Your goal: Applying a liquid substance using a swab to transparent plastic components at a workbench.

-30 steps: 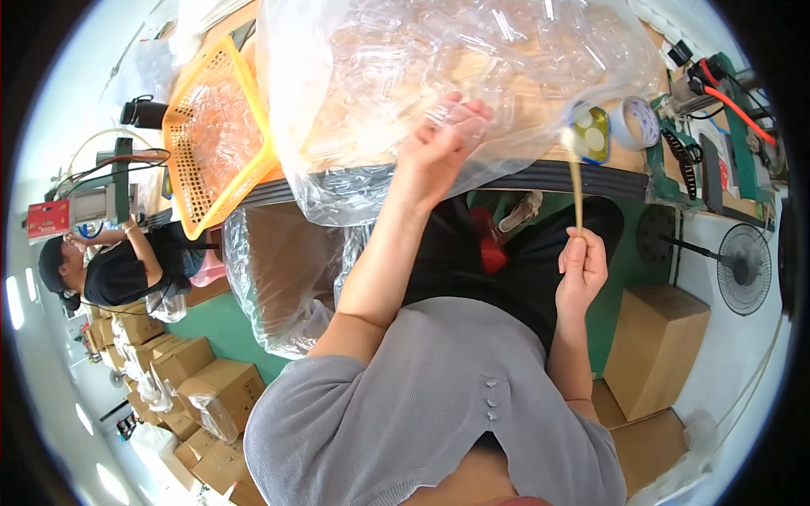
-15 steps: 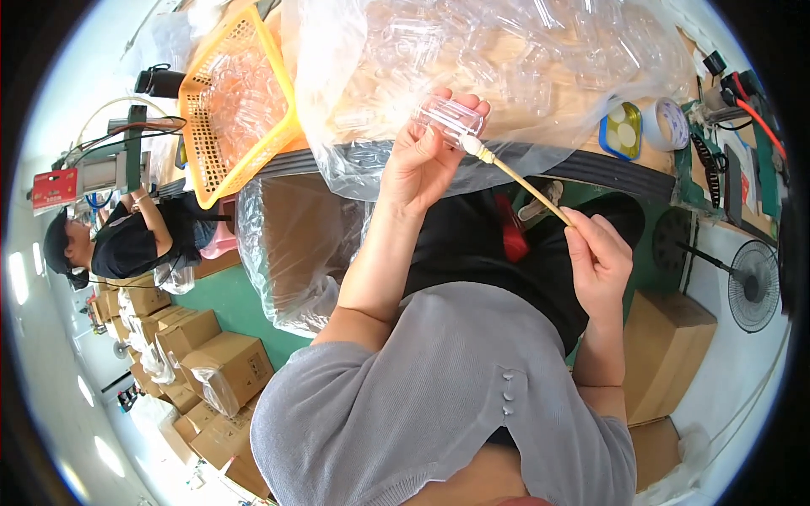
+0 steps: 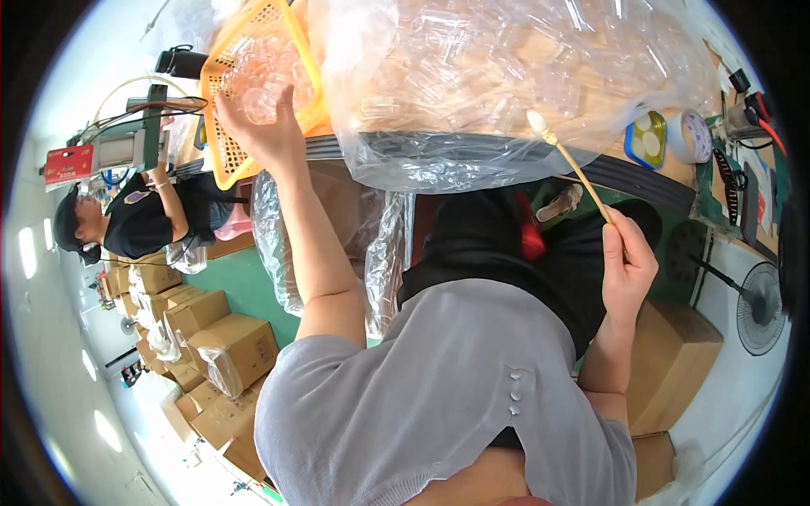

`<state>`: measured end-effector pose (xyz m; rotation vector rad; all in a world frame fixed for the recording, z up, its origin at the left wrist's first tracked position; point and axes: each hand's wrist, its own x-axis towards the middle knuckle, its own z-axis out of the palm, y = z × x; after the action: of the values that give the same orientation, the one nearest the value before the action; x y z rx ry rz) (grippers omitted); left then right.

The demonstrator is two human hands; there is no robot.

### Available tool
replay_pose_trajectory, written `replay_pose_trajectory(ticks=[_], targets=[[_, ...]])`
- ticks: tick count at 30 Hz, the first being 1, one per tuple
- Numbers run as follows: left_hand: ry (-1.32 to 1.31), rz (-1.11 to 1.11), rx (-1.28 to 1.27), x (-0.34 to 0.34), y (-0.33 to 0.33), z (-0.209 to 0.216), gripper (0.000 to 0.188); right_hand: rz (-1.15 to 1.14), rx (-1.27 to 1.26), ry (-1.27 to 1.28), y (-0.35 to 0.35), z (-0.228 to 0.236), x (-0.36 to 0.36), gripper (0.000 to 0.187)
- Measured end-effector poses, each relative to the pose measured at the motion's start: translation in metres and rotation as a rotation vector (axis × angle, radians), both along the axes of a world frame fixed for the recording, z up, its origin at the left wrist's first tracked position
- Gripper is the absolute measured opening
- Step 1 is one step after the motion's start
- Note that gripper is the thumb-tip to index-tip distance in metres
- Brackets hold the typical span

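My left hand [image 3: 268, 139] reaches over the near side of a yellow plastic basket [image 3: 314, 63]. Its thumb and fingers are spread, and I see nothing gripped between them. Clear plastic cups [image 3: 261, 63] lie heaped inside the basket, partly behind the hand. In my right hand [image 3: 629, 257] is a thin wooden stick swab [image 3: 582, 177], pinched near its lower end. The swab's white padded tip, bound on with pale wrapping, points up and left in front of the bench edge, touching no cup that I can make out.
A large clear plastic bag [image 3: 456, 160] full of clear cups covers the middle of the bench. To its right are a blue-rimmed container [image 3: 646, 139] and a tape roll [image 3: 689, 137]. Cardboard boxes [image 3: 232, 350] and a co-worker [image 3: 126, 215] are at left; a fan [image 3: 759, 308] is at right.
My left hand has moved left from the swab tip to the basket, and the clear cup it held has left its grip. The swab has shifted slightly right with my right hand.
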<state>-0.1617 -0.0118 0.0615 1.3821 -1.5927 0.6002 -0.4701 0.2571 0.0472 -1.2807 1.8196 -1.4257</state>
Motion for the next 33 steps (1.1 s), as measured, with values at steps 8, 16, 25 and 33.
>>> replay_pose_trajectory(ticks=[8, 16, 25, 33], targets=[[-0.502, -0.562, 0.514, -0.032, 0.018, -0.069, 0.038, -0.041, -0.010, 0.013, 0.001, -0.002, 0.006, 0.018], [-0.666, -0.689, 0.507, -0.046, -0.003, -0.068, 0.040, -0.130, 0.134, -0.094, 0.017, -0.009, 0.006, 0.019], [-0.536, -1.045, 0.736, -0.065, -0.024, -0.062, 0.044, -0.123, 0.099, -0.072, 0.023, -0.022, 0.003, 0.023], [-0.974, -1.132, 0.696, -0.086, -0.070, -0.057, 0.047, -0.146, 0.240, -0.217, 0.022, -0.016, 0.007, 0.020]])
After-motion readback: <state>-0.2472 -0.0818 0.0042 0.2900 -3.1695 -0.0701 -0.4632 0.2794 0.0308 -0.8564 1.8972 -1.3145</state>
